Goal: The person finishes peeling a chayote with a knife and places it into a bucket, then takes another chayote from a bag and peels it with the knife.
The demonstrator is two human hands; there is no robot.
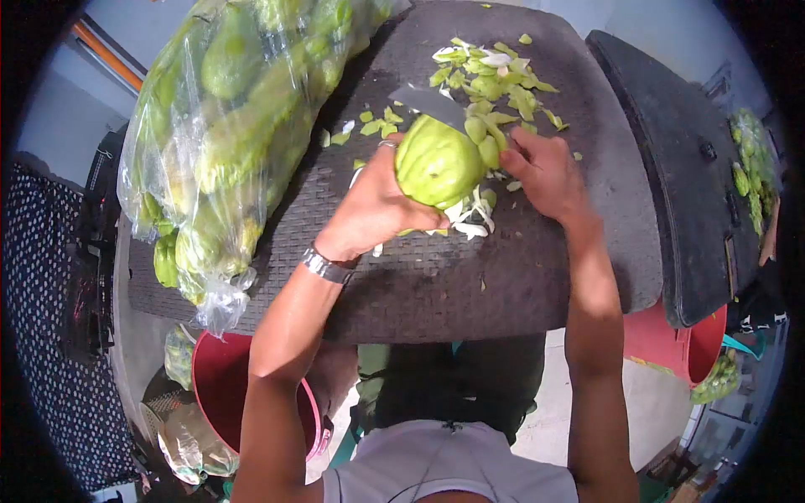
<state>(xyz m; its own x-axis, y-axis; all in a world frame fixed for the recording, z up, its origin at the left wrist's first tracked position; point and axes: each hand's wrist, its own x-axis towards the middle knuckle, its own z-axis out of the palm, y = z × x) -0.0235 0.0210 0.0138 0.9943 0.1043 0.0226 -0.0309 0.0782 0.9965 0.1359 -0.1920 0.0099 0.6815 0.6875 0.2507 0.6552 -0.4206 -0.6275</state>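
Note:
My left hand (369, 201), with a watch on its wrist, is wrapped round a pale green chayote (440, 163) above the dark woven tabletop (377, 302). My right hand (545, 172) is closed at the chayote's right side. From there a knife blade (432, 107) reaches across the top of the chayote, its handle hidden by my fingers and green pieces. Bits of green peel (489, 138) hang between the blade and my right fingers. White and green scraps (474, 220) lie under the chayote.
A large clear plastic bag (226, 142) full of chayotes covers the table's left side. More peelings (503, 75) are scattered at the back. A dark panel (667, 168) stands along the right edge. Red tubs (222, 390) sit below on both sides.

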